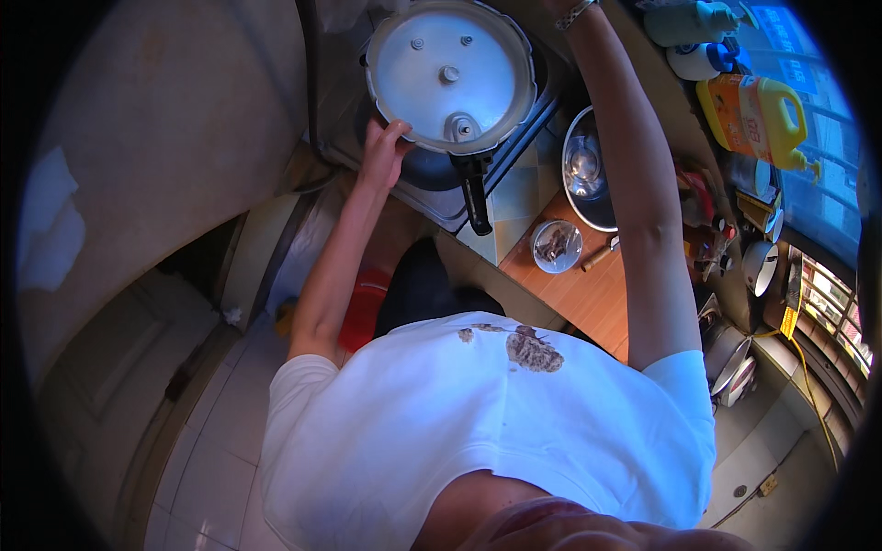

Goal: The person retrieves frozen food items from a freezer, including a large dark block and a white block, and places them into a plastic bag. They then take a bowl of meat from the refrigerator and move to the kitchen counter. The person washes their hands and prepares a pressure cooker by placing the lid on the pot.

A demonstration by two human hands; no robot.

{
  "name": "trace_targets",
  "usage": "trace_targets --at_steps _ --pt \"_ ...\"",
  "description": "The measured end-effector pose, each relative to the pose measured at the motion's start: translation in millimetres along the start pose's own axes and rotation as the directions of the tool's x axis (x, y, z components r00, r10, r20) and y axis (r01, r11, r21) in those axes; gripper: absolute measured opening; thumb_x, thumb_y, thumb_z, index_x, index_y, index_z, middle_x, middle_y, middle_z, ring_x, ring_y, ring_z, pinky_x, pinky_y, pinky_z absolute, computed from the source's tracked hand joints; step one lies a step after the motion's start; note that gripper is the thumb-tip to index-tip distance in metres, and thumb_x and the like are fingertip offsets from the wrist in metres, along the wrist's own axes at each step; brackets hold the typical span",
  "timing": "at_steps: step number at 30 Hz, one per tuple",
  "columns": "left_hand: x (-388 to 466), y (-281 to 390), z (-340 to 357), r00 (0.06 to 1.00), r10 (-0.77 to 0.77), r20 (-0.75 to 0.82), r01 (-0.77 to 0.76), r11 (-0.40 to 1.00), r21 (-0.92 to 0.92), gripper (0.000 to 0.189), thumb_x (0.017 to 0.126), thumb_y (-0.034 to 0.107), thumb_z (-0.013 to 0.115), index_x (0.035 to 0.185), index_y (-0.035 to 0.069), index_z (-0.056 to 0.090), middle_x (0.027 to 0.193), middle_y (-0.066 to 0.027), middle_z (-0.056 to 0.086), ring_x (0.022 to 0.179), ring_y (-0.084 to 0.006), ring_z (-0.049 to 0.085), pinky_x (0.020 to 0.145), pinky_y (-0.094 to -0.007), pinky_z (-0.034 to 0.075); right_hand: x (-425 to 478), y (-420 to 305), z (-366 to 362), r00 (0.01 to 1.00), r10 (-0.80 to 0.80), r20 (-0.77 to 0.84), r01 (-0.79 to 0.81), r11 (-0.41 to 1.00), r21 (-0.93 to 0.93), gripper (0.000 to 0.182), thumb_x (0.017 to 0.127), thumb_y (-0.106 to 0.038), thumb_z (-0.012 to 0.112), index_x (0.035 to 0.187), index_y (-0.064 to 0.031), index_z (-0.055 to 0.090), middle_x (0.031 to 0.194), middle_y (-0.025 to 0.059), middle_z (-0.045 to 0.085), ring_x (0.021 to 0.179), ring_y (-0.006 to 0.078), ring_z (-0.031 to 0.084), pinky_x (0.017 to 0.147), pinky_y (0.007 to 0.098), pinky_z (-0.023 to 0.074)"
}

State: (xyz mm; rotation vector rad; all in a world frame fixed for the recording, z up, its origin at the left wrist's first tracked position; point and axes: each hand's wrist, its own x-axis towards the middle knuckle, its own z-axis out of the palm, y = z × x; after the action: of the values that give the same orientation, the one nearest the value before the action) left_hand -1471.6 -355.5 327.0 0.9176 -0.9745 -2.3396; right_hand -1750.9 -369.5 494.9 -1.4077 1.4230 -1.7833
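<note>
A metal pressure cooker lid point(441, 86) with a black handle point(474, 196) lies face-up before me over a gas stove point(431, 200), its inner side or valves showing. My left hand point(387, 150) grips the lid's rim at its lower left, thumb on top. My right arm point(637, 138) reaches up past the right side of the lid, and its hand is cut off by the top edge of the picture; only the wrist with a bracelet or watch point(575, 14) shows. What the right hand does is out of view.
Right of the stove are a metal basin point(586, 196), a small bowl with dark food point(557, 246) and a wooden-handled knife point(598, 255) on a wooden board point(579, 293). Bottles, including a yellow jug point(751, 120), line the windowsill. A red bucket point(364, 310) stands below.
</note>
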Motion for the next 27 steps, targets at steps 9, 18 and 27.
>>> trace_targets --at_steps 9,18,27 --pt "48 -13 28 0.959 -0.141 0.247 0.177 0.975 -0.131 0.043 0.074 0.006 0.055 0.117 0.006 0.046 0.106 -0.0063 0.052 0.096 -0.0177 0.054 0.076 -0.0360 0.053 18 23 -17 0.980 0.107 0.168 -0.159 0.928 0.338 0.023 0.094 -0.024 0.051 0.100 -0.0041 0.061 0.086 -0.0017 0.061 0.074 0.0032 0.053 0.064 0.0165 0.0420" --pt "48 -9 32 0.979 -0.067 0.191 0.072 0.997 -0.020 0.045 0.074 0.007 0.055 0.118 0.006 0.045 0.105 -0.0062 0.052 0.090 -0.0155 0.056 0.073 -0.0313 0.054 14 11 -20 0.999 0.027 0.041 -0.031 0.996 0.086 0.021 0.093 -0.019 0.051 0.099 -0.0008 0.060 0.083 -0.0004 0.062 0.074 0.0047 0.055 0.066 0.0165 0.0437" --pt "-1 -19 -5 0.992 0.111 -0.062 -0.107 0.993 0.058 0.044 0.076 0.002 0.051 0.119 0.003 0.042 0.105 -0.0069 0.052 0.092 -0.0142 0.055 0.073 -0.0270 0.051 -25 -41 7 0.991 -0.090 -0.101 0.035 0.892 -0.451 0.018 0.090 -0.014 0.052 0.082 -0.0009 0.060 0.066 0.0028 0.055 0.062 0.0062 0.051 0.057 0.0215 0.0420"
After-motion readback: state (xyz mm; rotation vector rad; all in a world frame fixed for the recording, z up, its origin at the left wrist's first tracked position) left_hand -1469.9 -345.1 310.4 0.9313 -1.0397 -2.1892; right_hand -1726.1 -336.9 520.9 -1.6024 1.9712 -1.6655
